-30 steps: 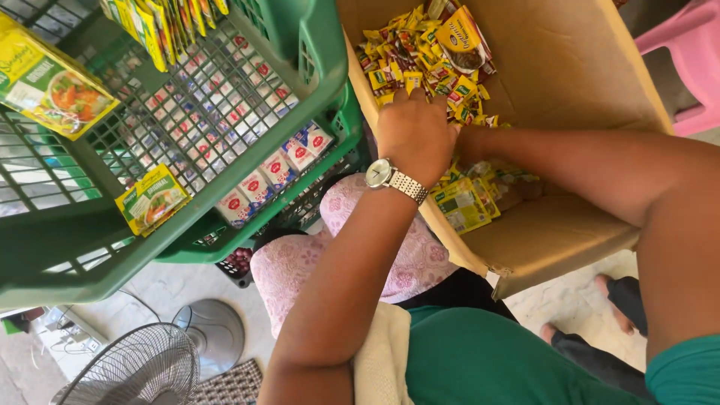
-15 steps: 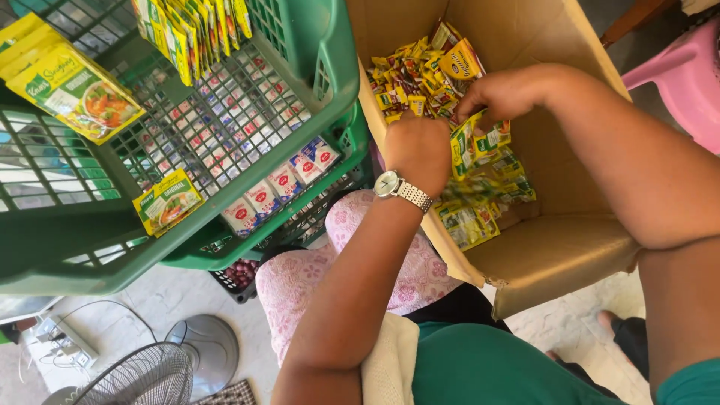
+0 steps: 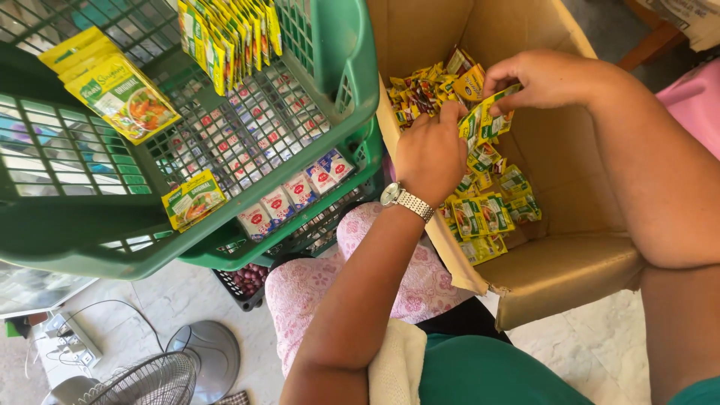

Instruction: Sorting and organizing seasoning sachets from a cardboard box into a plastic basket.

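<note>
Item: strip of green-and-yellow sachets (image 3: 487, 124), joined end to end, raised over the open cardboard box (image 3: 592, 262) at upper right and trailing down into it, where its lower part lies among more green-and-yellow sachets on the box floor

Right hand (image 3: 544, 79): above the box, grip closed with thumb and fingertips pinching the top end of the strip

Left hand (image 3: 431, 154): at the box's near-left wall, just below and left of the right hand; fingers curled shut on the same strip slightly lower down. A metal wristwatch (image 3: 405, 201) sits on this wrist

Box contents: a heap of small yellow-and-red packets (image 3: 420, 94) at the far left corner, behind the left hand; one larger orange-yellow pouch lies beside the heap

Left of the box, touching or nearly touching its wall: green plastic basket (image 3: 352, 82) with a grid floor, tilted toward the camera. Inside it, a row of yellow packets standing on edge at the top, a stack of large yellow soup-mix packets (image 3: 124, 94) at left, one small yellow packet (image 3: 193, 199) lower down

Beneath it: a second green basket holding a row of white-and-red sachets (image 3: 300, 191); under that, a dark crate with reddish round items

Lap: pink floral fabric between baskets and box; green shirt and a pale cloth at bottom

Floor: pale tiles, a fan (image 3: 142, 382) with wire guard at lower left, a power strip with cables beside it

Upper right: a pink plastic stool edge behind the right forearm
</note>
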